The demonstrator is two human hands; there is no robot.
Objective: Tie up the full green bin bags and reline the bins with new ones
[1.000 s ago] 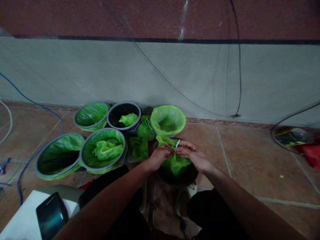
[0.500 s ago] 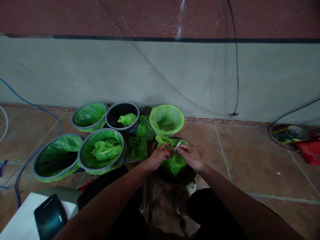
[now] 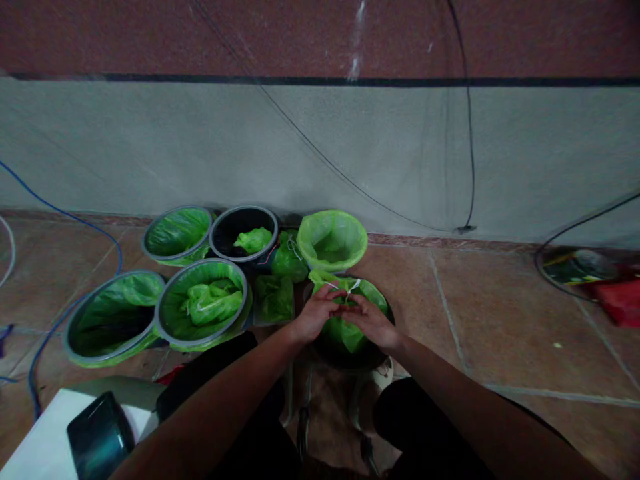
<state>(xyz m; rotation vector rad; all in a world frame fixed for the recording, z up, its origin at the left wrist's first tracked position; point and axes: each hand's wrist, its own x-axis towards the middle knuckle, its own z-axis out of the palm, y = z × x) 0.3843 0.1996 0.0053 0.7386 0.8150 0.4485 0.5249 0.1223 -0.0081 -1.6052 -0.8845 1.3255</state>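
Observation:
My left hand (image 3: 314,313) and my right hand (image 3: 369,321) meet over a dark bin (image 3: 350,357) that stands on the floor between my knees. Both hands pinch the white drawstring (image 3: 353,287) of the green bag (image 3: 345,327) in that bin. The fingers of both are closed and touch each other above the bag's gathered top. The bag's lower part is hidden by my hands.
Several round bins lined with green bags (image 3: 200,310) stand to the left by the grey wall; one more (image 3: 332,240) is just behind my hands. A dark device (image 3: 99,437) lies on a white surface at lower left. Cables (image 3: 75,220) run over the tiled floor.
My right hand has slid left and lower, closing up against my left hand over the bag. The drawstring loop has got shorter.

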